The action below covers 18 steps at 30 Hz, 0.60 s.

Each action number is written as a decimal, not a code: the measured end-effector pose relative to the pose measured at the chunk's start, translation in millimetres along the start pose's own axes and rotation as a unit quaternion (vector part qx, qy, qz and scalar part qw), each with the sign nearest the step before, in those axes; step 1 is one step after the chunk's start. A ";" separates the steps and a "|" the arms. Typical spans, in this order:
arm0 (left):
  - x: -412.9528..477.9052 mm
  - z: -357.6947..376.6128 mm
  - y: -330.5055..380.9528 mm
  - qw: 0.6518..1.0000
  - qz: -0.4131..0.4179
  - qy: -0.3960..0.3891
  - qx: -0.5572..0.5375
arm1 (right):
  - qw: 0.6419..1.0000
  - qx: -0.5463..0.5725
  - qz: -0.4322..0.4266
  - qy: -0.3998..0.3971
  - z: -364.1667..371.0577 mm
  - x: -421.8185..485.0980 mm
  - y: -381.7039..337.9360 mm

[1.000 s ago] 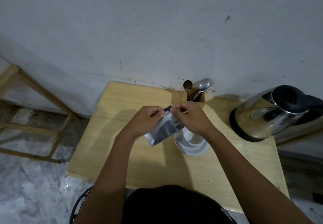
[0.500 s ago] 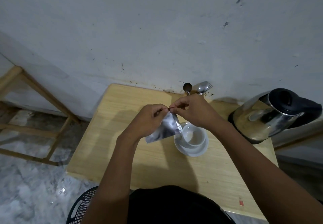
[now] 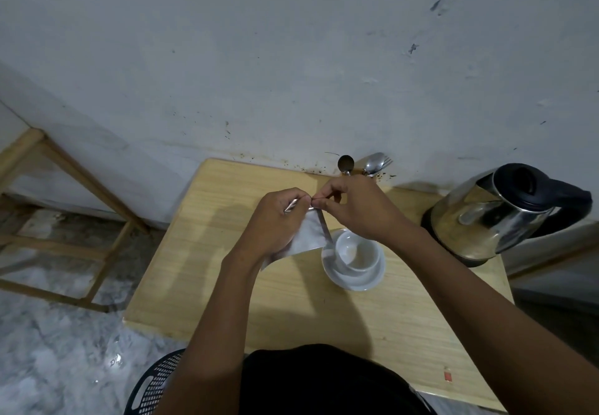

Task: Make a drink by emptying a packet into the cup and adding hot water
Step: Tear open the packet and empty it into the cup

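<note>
A silvery foil packet (image 3: 306, 236) hangs between both hands above the wooden table (image 3: 227, 269). My left hand (image 3: 275, 220) pinches its top left corner, and my right hand (image 3: 356, 207) pinches the top edge right beside it. A thin strip along the packet's right side hangs loose toward the cup. The white cup (image 3: 356, 251) stands empty on a white saucer (image 3: 353, 280), just right of and below the packet. A steel kettle with a black lid (image 3: 496, 213) sits at the table's right end.
Spoons and a fork (image 3: 363, 165) stand in a holder against the wall behind my right hand. A wooden frame (image 3: 64, 188) stands on the floor to the left. A black perforated chair edge (image 3: 155, 382) shows below.
The packet has turned more upright and a strip along its right edge has come away. Both hands stayed pinched at its top. The cup is now uncovered.
</note>
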<state>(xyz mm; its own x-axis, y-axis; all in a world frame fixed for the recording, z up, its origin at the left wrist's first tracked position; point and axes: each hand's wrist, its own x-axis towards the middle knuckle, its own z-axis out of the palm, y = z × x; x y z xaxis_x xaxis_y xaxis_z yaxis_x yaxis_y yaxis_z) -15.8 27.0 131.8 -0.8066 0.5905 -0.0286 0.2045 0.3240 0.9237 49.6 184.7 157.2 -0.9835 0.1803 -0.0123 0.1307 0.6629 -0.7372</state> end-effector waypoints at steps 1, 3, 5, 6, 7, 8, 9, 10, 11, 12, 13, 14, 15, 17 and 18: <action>-0.5 0.9 1.8 1.000 -0.007 0.008 -0.015 | 1.000 -0.003 -0.008 0.008 0.9 -1.5 -0.5; -0.6 2.4 4.1 0.999 -0.019 0.015 -0.038 | 0.999 -0.015 -0.026 0.029 2.3 -4.3 -1.5; -1.1 2.9 6.8 0.997 -0.029 0.022 -0.067 | 0.997 -0.026 -0.051 0.054 3.8 -5.8 -1.3; -1.7 3.2 7.9 0.996 -0.034 0.023 -0.084 | 0.995 -0.032 -0.068 0.066 5.1 -6.1 -0.7; -2.6 3.4 9.1 0.994 -0.038 0.023 -0.103 | 0.993 -0.039 -0.085 0.077 6.9 -6.1 0.8; -3.5 4.1 10.3 0.991 -0.043 0.022 -0.124 | 0.990 -0.047 -0.102 0.087 8.6 -6.3 2.7; -4.4 4.7 11.5 0.988 -0.050 0.021 -0.145 | 0.986 -0.056 -0.119 0.097 10.5 -6.5 5.2; -4.6 5.7 12.3 0.985 -0.056 0.019 -0.161 | 0.983 -0.065 -0.135 0.107 11.9 -6.3 7.8; -4.4 6.6 12.3 0.983 -0.062 0.018 -0.171 | 0.980 -0.073 -0.148 0.115 12.9 -6.4 10.2; -3.9 7.5 11.3 0.982 -0.067 0.017 -0.174 | 0.976 -0.079 -0.162 0.120 13.9 -6.1 12.6; -3.4 8.2 10.2 0.982 -0.071 0.015 -0.176 | 0.972 -0.085 -0.179 0.125 15.0 -6.0 14.5; -3.2 8.5 9.4 0.981 -0.075 0.012 -0.180 | 0.968 -0.091 -0.196 0.129 15.6 -5.7 15.8; -3.3 8.4 9.3 0.980 -0.079 0.010 -0.183 | 0.964 -0.097 -0.210 0.132 15.5 -5.3 16.7; -3.2 7.5 9.4 0.981 -0.076 0.007 -0.179 | 0.962 -0.101 -0.218 0.131 14.2 -5.3 16.7; -3.1 6.8 10.2 0.983 -0.069 0.004 -0.170 | 0.963 -0.103 -0.213 0.128 12.7 -5.5 16.6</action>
<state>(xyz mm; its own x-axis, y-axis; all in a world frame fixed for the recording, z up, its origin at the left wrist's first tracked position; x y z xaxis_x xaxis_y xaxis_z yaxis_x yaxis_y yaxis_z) -7.5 33.5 138.8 -0.8178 0.5527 -0.1602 -0.1029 0.1335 0.9857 55.6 185.5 136.5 -0.8938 0.0154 0.4481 -0.2302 0.8420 -0.4879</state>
